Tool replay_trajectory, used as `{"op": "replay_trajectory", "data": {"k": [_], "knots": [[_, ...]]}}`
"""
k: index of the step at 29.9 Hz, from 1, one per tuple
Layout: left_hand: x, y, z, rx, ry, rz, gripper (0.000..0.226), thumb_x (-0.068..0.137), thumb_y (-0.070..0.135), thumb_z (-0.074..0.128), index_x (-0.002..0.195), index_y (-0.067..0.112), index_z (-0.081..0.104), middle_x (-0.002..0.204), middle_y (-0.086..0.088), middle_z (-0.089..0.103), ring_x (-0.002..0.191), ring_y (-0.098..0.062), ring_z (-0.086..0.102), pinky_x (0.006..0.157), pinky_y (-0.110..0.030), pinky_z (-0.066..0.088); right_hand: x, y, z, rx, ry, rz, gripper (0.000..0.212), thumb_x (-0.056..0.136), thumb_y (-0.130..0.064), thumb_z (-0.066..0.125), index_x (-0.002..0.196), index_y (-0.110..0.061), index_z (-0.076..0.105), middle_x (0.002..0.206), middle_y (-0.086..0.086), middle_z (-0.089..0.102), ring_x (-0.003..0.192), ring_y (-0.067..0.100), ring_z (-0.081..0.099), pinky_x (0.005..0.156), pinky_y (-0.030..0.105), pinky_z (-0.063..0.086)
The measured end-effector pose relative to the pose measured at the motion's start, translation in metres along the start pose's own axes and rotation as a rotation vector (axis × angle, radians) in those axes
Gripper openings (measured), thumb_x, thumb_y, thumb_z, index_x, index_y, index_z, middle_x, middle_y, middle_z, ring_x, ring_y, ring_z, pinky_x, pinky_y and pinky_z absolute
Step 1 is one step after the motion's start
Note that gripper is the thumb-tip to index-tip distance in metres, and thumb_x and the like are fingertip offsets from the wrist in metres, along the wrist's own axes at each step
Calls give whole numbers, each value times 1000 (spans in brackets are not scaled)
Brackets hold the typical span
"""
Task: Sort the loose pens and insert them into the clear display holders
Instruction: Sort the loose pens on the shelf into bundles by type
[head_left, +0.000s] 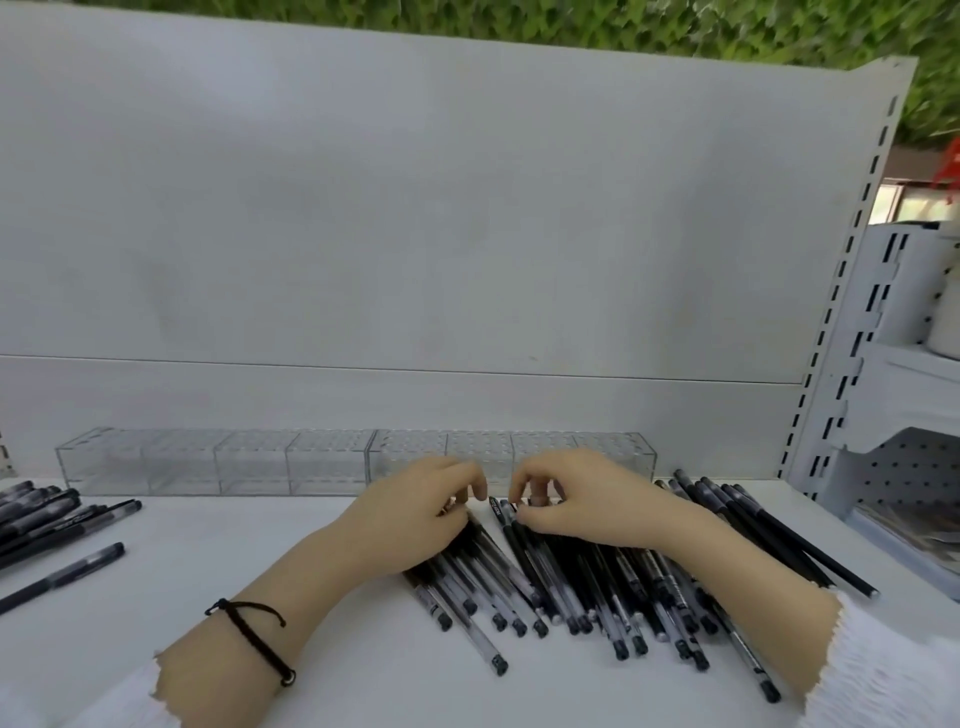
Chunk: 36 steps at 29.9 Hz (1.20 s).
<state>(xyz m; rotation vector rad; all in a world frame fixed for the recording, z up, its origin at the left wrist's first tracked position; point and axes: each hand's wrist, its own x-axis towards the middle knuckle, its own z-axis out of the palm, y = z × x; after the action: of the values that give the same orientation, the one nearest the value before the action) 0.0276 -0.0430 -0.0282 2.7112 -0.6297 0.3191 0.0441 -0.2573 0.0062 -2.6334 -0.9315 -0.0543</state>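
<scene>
White back panel (415, 208), slotted shelf upright (852, 249), green foliage (571, 21) above; white pegboard rack (893, 467) at right

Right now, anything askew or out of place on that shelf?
Nothing damaged or spilled. The pens under the left hand and right hand lie fanned and crossed, not lined up. One lone pen sits apart at front left, away from the left batch. The clear holders at the back look empty.

Left grip (415, 514), right grip (582, 500), curled, perhaps pinching
</scene>
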Motion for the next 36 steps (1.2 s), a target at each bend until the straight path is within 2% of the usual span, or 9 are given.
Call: {"op": "replay_trajectory", "data": {"k": [5,12,16,18,21,26,31,33,36], "knots": [[1,4,-1,-109,128,-90,16,87,20,49,94,33,56,89,14,57,83,-6,54,75,-35,50,13,-14,5,-118,-48,106,20,79,-41,70,78,-22,66,83,-3,69,77,14,62,73,34,53],[1,9,2,-314,204,-211,17,87,18,50,82,31,59,76,6,64,66,-12,56,70,-42,52,23,-27,13,-281,-103,240,26,74,-43,71,90,-24,68,94,-7,69,88,17,64,71,30,50],[2,9,6,-362,206,-259,17,89,19,50,83,32,60,77,6,65,65,-13,58,66,-36,52,28,-31,18,-323,-80,301,28,72,-41,69,90,-20,72,85,-6,70,83,16,66,67,27,47],[3,10,7,-447,238,-296,15,91,21,50,85,29,61,78,5,66,63,-8,56,63,-28,49,29,-29,17,-189,-60,338,28,71,-37,68,85,-14,72,73,-5,64,72,15,62,65,26,45],[8,11,4,-748,332,-397,16,96,23,52,91,17,66,83,-1,69,71,-10,61,62,-24,50,26,-22,8,288,40,338,18,74,-28,73,71,-14,62,61,-3,50,55,10,46,54,18,37],[11,18,0,-1242,304,-485,32,95,38,57,99,9,71,90,-5,73,83,-15,69,68,-27,56,24,-21,4,674,94,259,17,79,-28,78,80,-12,73,44,-18,53,38,-9,46,39,3,30],[10,17,5,-1404,339,-493,28,95,32,57,91,7,70,81,-3,71,74,-13,68,71,-27,57,27,-21,13,610,79,191,24,81,-30,76,59,-21,70,46,-16,50,41,-2,43,42,10,31],[10,14,3,-1510,396,-523,26,95,32,56,86,9,67,77,-2,71,73,-14,67,67,-27,56,28,-16,12,506,118,214,21,79,-27,75,65,-12,72,50,-11,48,43,4,39,46,17,32],[11,11,0,-1559,446,-560,27,95,35,56,86,11,64,70,0,69,67,-12,66,61,-26,56,29,-17,19,275,91,210,11,77,-22,73,70,-15,75,58,-9,63,52,3,52,58,25,47]]}}
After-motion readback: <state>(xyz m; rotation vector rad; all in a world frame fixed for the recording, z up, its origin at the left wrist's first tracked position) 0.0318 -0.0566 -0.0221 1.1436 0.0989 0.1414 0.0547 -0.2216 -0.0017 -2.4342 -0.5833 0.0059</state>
